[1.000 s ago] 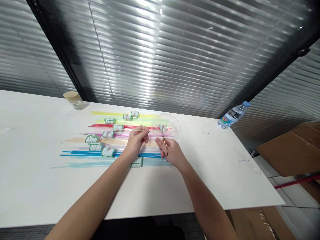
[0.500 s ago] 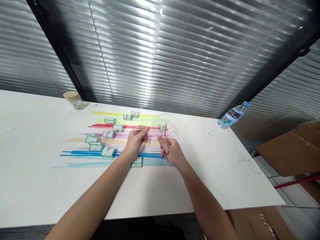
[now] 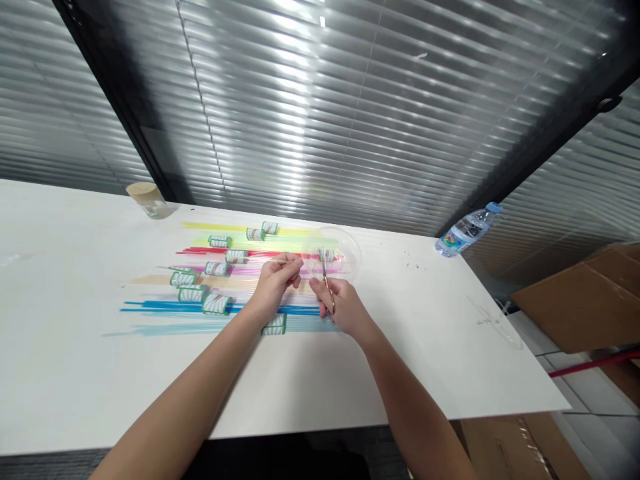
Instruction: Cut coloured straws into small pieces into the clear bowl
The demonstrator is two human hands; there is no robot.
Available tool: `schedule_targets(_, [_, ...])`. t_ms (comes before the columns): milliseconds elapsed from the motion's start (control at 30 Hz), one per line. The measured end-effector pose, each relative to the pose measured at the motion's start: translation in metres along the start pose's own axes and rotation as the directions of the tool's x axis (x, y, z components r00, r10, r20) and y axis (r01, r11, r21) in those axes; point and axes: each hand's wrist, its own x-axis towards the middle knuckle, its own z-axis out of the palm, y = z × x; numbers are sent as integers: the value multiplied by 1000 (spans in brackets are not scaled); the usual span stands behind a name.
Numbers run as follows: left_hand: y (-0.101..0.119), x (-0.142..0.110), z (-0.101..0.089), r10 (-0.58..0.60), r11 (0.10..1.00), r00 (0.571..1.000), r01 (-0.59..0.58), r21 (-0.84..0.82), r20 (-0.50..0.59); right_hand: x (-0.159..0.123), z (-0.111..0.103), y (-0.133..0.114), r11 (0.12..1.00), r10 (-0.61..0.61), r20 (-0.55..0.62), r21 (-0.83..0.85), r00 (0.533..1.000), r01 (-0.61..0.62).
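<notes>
My left hand (image 3: 280, 277) is closed in a pinch on a thin pale stick (image 3: 257, 261) held above the coloured bundles. Scissors (image 3: 325, 277) with copper-coloured handles are in my right hand (image 3: 340, 303), their blades pointing away from me and close to the stick's right end. A round clear dish (image 3: 356, 257) lies just beyond the scissors. Beneath both hands run bundles of thin coloured sticks, among them red sticks (image 3: 200, 251) and blue sticks (image 3: 160, 307), with green-and-white paper labels (image 3: 217, 305) around them.
A jar with a tan lid (image 3: 150, 200) stands at the back left of the white table (image 3: 450, 360). Near the right edge are a water bottle (image 3: 465, 232) and a clear plastic strip (image 3: 495, 323). Cardboard boxes (image 3: 580, 300) sit past that edge, beside a blind-covered glass wall.
My right hand and the scissors have shifted slightly left and tilted. My left hand has moved a little to the right with the stick, so the two hands are closer together.
</notes>
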Motion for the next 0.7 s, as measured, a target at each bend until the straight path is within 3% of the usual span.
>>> schedule_targets(700, [2,-2,1,2,1000,1000,-2,13,12,1,0,2,1000,-19,-22,-2,1000,19])
